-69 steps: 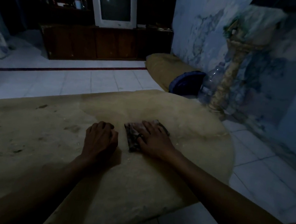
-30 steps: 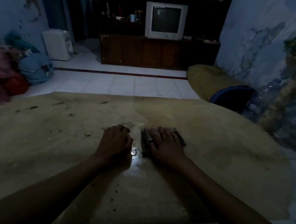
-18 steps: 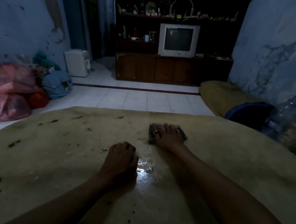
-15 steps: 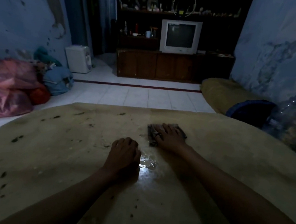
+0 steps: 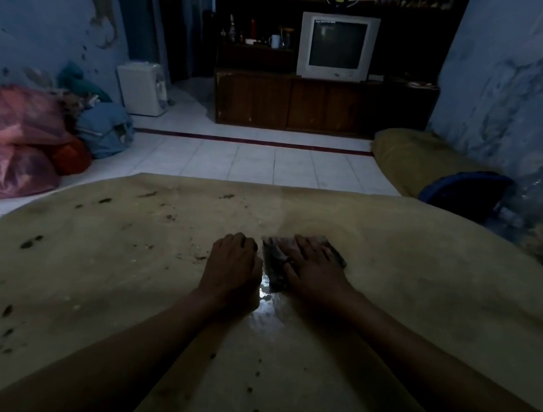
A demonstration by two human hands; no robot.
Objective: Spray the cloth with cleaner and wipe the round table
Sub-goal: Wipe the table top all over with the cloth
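Head view. Right hand (image 5: 315, 272): laid flat, fingers spread, palm pressing the cloth (image 5: 275, 261) onto the round table (image 5: 424, 295); a press rather than a pinch, suited, by my reading, to dragging the cloth across the top. Left hand (image 5: 233, 264): curled into a loose fist, empty, knuckles resting on the table just left of the cloth; probably a brace for leaning forward.

Cloth: dark, folded, at mid-table, mostly under the right hand, its left edge showing.

Table top: tan, with a wet shine (image 5: 266, 303) just near of the cloth; dark spots (image 5: 30, 241) scattered over the left half and a few near the front edge, so wiping looks unfinished there.

Cleaner bottle: none visible.

Far: television (image 5: 337, 47) on a wooden cabinet (image 5: 297, 103). Left: red bags (image 5: 9, 140) on the tiled floor.
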